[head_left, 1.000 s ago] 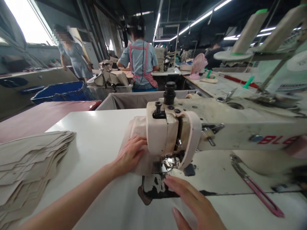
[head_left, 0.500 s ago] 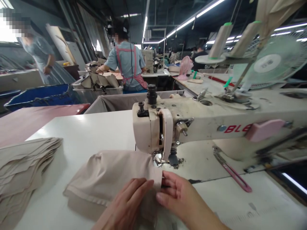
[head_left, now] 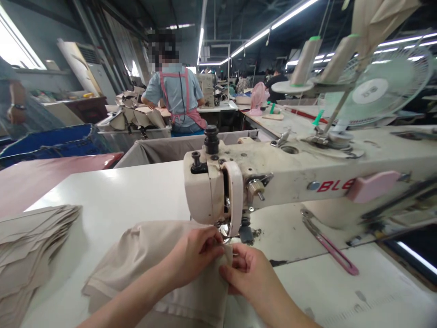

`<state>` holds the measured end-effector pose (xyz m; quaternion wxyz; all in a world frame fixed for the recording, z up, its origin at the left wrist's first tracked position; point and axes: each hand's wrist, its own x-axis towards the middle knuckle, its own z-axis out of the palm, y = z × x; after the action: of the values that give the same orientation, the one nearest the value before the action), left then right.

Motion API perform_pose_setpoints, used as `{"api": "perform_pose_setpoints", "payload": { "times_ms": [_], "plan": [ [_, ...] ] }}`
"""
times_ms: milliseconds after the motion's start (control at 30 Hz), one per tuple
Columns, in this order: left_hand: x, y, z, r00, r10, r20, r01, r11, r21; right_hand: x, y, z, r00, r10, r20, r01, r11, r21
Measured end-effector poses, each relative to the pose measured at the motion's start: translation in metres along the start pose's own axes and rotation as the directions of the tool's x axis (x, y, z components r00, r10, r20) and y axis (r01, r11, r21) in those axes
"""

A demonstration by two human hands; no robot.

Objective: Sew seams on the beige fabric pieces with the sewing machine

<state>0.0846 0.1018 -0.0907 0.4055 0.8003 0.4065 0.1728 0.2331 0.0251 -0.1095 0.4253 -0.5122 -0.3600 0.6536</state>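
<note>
A beige piece of fabric (head_left: 136,255) lies bunched and folded on the white table, its right edge close to the presser foot (head_left: 223,230) of the sewing machine (head_left: 208,187). My left hand (head_left: 196,250) pinches the fabric's upper edge just in front of the foot, thumb against fingers. Beside it, my right hand (head_left: 247,269) grips the right edge of the same fabric between thumb and curled fingers. The fingertips of both hands nearly meet. Whether the fabric is under the needle is hidden by my left hand.
Pink-handled thread snips (head_left: 332,248) rest on the machine bed at right. A stack of beige fabric pieces (head_left: 30,255) lies at far left. Behind the machine are a cloth-lined bin (head_left: 160,150), a blue bin (head_left: 61,141) and a seated co-worker (head_left: 177,95). Thread cones (head_left: 305,61) stand at upper right.
My left hand has moved from lying on the fabric up to its edge by the presser foot and now pinches it. My right hand stays at the right edge. A standing person has shifted left.
</note>
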Motion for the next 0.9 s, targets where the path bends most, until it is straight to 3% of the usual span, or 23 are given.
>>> {"api": "perform_pose_setpoints", "payload": {
  "times_ms": [67, 100, 133, 200, 233, 300, 367, 500, 767, 900],
  "plan": [
    [-0.002, -0.002, 0.003, 0.998, -0.037, -0.048, 0.037, 0.999, -0.01, -0.005, 0.003, -0.001, 0.996, -0.087, -0.024, 0.084, 0.991, -0.107],
    [-0.003, -0.001, 0.005, 0.995, -0.061, -0.078, 0.061, 0.998, -0.008, -0.009, 0.005, -0.003, 0.981, -0.192, -0.029, 0.179, 0.953, -0.246],
    [-0.003, 0.0, 0.006, 0.99, -0.092, -0.109, 0.092, 0.996, -0.003, -0.011, 0.007, -0.005, 0.946, -0.324, -0.006, 0.291, 0.856, -0.427],
    [-0.003, 0.005, 0.008, 0.974, -0.163, -0.157, 0.165, 0.986, -0.005, -0.015, 0.01, -0.01, 0.829, -0.539, 0.148, 0.452, 0.49, -0.745],
    [-0.002, 0.007, 0.008, 0.965, -0.201, -0.167, 0.201, 0.979, -0.014, -0.015, 0.01, -0.013, 0.777, -0.581, 0.242, 0.484, 0.306, -0.82],
    [0.0, 0.011, 0.008, 0.949, -0.265, -0.172, 0.263, 0.964, -0.037, -0.012, 0.008, -0.018, 0.733, -0.579, 0.358, 0.51, 0.12, -0.852],
    [0.004, 0.014, 0.006, 0.936, -0.306, -0.176, 0.3, 0.952, -0.06, -0.007, 0.004, -0.021, 0.719, -0.563, 0.407, 0.53, 0.066, -0.845],
    [0.008, 0.016, 0.003, 0.925, -0.338, -0.172, 0.326, 0.941, -0.093, -0.002, -0.004, -0.022, 0.709, -0.551, 0.44, 0.555, 0.05, -0.83],
    [0.01, 0.013, 0.002, 0.937, -0.306, -0.169, 0.286, 0.949, -0.131, -0.003, -0.001, -0.024, 0.687, -0.564, 0.459, 0.556, 0.0, -0.831],
    [0.013, 0.01, 0.003, 0.941, -0.287, -0.177, 0.264, 0.954, -0.143, 0.0, 0.0, -0.025, 0.637, -0.604, 0.478, 0.57, -0.048, -0.82]
  ]
}}
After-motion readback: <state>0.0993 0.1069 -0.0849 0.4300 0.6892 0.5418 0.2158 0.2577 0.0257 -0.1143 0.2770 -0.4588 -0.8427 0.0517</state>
